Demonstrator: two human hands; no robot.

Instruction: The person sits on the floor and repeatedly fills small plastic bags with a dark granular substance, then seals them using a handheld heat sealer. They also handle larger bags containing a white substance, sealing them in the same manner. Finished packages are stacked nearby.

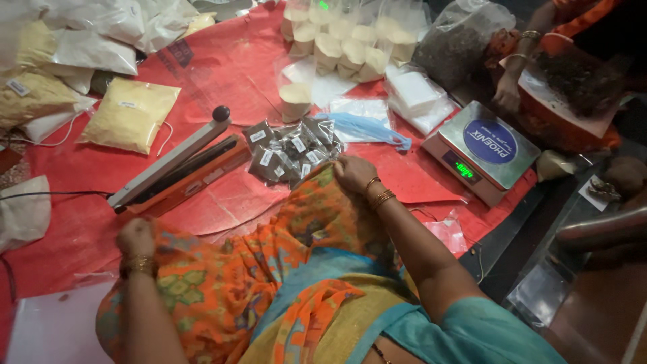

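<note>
Both hands, left hand (135,237) and right hand (353,173), pinch orange printed cloth (222,276); small dark packets (291,152) lie at twelve o'clock of the right hand.

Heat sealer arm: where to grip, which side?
Grip the black knob at the far end of the sealer arm, from above. The arm is raised and hinged at the near-left end, so the knob is its free, round end. Left hand is nearest.

Orange patterned cloth (222,283) draped over lap, bunched at both edges; small dark sealed packets (291,154) heaped just beyond.
</note>
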